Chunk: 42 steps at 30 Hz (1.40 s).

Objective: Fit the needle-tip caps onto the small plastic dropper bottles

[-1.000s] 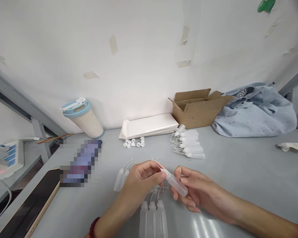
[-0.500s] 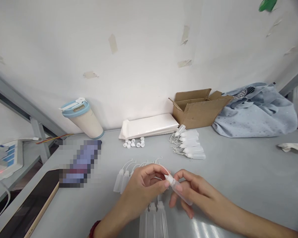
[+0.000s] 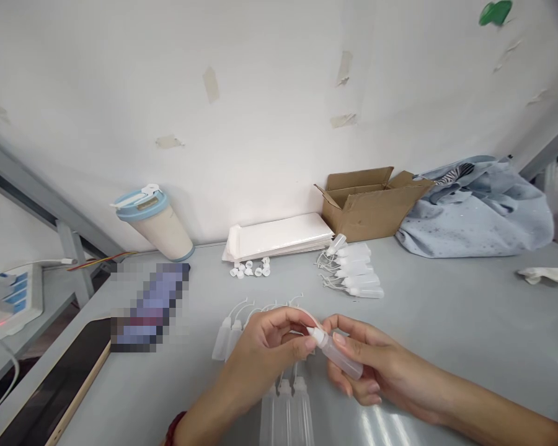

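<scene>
A small translucent squeeze bottle (image 3: pixel 341 358) with a white pointed tip and a thin cap strap is held tilted between both hands. My left hand (image 3: pixel 272 347) pinches at its white neck and tip. Around the bottle's body, my right hand (image 3: pixel 376 362) has its thumb and fingers closed. Below and behind my left hand, several similar bottles (image 3: pixel 286 412) lie side by side. Beyond it lies another row of strapped bottles (image 3: pixel 222 341), partly hidden by that hand. A pile of bottles (image 3: pixel 360 272) with straps rests farther back on the right.
Small white caps (image 3: pixel 248 271) lie before a stack of white packets (image 3: pixel 283 236). An open cardboard box (image 3: pixel 372 210) and a grey-blue cloth bag (image 3: pixel 478 217) stand along the wall. A tumbler (image 3: pixel 160 226), a phone (image 3: pixel 60 378) and a power strip (image 3: pixel 18 300) are on the left.
My right hand has shifted its grip on the bottle, its lower fingers now curled closer under the body. My left hand stays nearly in place at the neck.
</scene>
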Each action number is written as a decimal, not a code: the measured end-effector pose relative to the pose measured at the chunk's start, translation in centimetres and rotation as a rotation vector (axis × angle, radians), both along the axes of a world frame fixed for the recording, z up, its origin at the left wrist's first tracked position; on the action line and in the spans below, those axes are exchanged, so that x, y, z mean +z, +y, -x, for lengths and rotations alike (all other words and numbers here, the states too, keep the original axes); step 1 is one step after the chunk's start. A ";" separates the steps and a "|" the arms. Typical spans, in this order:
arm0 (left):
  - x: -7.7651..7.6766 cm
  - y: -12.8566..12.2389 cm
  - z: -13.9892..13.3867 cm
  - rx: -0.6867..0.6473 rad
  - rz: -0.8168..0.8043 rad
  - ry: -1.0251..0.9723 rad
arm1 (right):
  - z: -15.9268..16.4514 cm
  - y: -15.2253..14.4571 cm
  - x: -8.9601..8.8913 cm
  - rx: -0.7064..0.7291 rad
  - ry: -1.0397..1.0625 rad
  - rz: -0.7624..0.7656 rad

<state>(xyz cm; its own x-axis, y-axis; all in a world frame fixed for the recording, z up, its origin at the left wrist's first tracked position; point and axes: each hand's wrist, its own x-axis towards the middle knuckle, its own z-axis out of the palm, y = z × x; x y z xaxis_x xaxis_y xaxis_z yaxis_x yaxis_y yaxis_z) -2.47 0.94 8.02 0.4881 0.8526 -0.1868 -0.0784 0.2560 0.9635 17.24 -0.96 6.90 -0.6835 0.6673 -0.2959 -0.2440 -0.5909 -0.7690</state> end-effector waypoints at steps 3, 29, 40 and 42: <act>0.0 -0.1 -0.2 0.034 0.003 0.075 | -0.1 0.0 -0.4 0.010 -0.002 -0.044; -0.3 -0.3 -0.3 -0.004 -0.089 0.383 | -0.4 -0.7 -1.0 -0.134 -0.864 -0.977; 0.6 -0.8 -0.6 -0.012 -0.127 0.250 | -0.6 -0.3 0.1 -0.137 -0.743 -0.800; 0.4 -0.8 -0.6 -0.012 -0.132 0.254 | -0.7 -0.3 0.1 -0.163 -0.728 -0.801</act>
